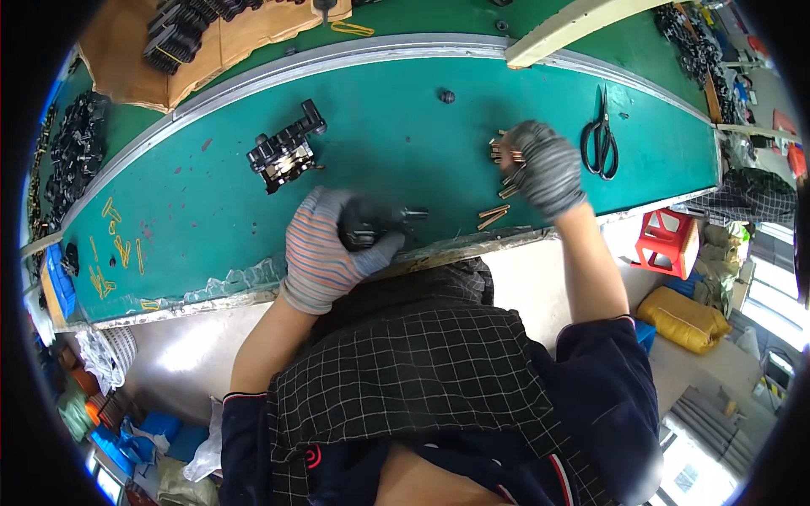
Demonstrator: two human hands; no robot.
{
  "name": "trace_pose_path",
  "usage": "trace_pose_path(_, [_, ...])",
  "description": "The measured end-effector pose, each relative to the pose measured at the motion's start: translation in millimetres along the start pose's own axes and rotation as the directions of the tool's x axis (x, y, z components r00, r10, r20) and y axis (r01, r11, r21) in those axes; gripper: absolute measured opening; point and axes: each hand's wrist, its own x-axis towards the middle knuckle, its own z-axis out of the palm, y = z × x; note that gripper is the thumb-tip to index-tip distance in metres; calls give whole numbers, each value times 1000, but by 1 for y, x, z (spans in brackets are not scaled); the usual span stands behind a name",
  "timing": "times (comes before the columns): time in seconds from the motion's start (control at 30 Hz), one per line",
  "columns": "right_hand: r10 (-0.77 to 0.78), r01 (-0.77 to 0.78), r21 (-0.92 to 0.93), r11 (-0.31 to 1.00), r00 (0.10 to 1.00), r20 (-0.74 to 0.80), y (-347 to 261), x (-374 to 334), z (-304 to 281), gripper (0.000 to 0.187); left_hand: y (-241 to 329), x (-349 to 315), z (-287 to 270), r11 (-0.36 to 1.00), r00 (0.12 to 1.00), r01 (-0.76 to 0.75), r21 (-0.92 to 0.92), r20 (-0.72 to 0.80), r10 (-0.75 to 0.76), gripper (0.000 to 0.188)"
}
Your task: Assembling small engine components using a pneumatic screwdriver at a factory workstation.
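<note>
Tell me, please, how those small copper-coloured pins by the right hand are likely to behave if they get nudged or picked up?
The copper pins look thin, straight and metallic, so probably stiff and light. Being slender rods lying loose on the smooth green mat, they may roll or scatter if nudged. The gloved right hand may find single ones fiddly to pinch.

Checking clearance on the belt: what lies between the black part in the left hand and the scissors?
In the head view, the right hand over copper pins, between the black part and scissors.
</note>
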Motion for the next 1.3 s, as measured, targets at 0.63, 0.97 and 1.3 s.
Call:
trace_pose_path(0.63, [241,126,958,256,952,-190,-149,55,32,22,-12,10,9,-486,714,273,-830,514,-476,59])
trace_pose_path(0.97, [-484,434,549,714,873,-59,-144,77,-14,25,-21,-10,-8,-459,653,318,-829,543,-528,57])
trace_pose_path(1.3, [-723,687,291,666,691,22,-149,59,-22,29,-13,-4,-4,-327,785,187,-926,342,-517,57])
